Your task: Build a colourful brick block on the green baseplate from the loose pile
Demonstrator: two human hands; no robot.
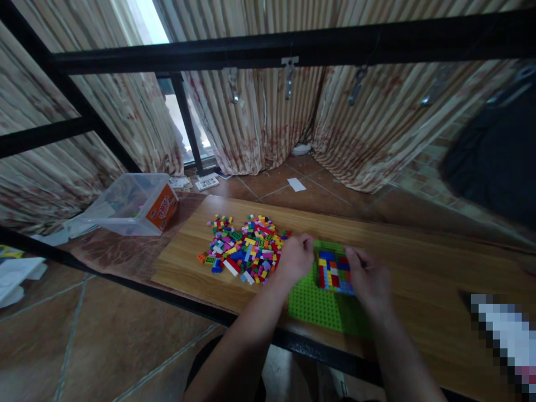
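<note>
A green baseplate [312, 304] lies on the wooden board, with a block of red, blue, yellow and white toy bricks [330, 271] on it. My left hand [295, 258] is over the plate's left edge, between the plate and a heap of loose toy bricks [251, 248]. Its fingers are curled together; whatever they may hold is hidden. At the right side of the brick block is my right hand [369, 276], with its thumb by the block's upper right corner. Those fingers are bent and closed, and I cannot make out what is in them.
A clear plastic bin [129, 220] with an orange label stands at the left end of the table. A black metal bar [259, 53] with hanging clips crosses in front of the curtains [268, 123]. At the far right lies a pixelated light shape [508, 335].
</note>
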